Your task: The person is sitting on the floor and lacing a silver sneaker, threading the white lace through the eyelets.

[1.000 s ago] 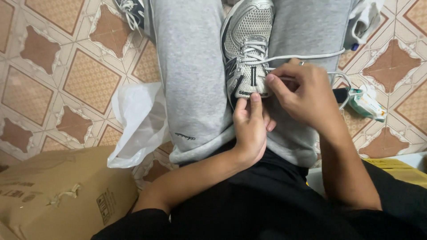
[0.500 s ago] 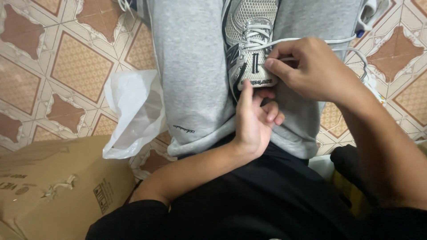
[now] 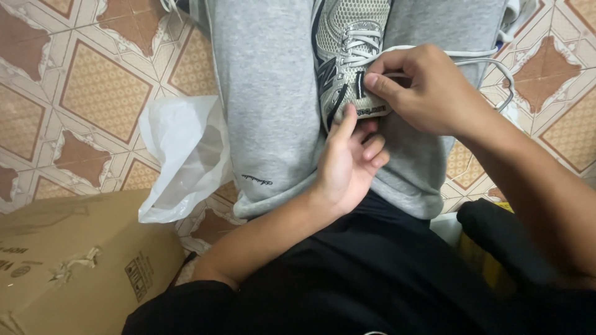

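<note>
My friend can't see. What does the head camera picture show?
Two hands work on a grey sneaker between grey-trousered legs: the right hand pinches its white lace, the left hand steadies the heel. A white plastic bag and cardboard box lie nearby.

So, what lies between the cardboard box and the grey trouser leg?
In the head view, a crumpled white plastic bag lies on the tiled floor between the cardboard box and the grey trouser leg.

Grey mesh sneaker (image 3: 347, 56), white lace (image 3: 472, 57) loose

Both forearms bare, no rings/watch. Left hand (image 3: 351, 162), right hand (image 3: 428, 90). Black top w/ short sleeves, grey sweatpants nearest the fingers.
</note>
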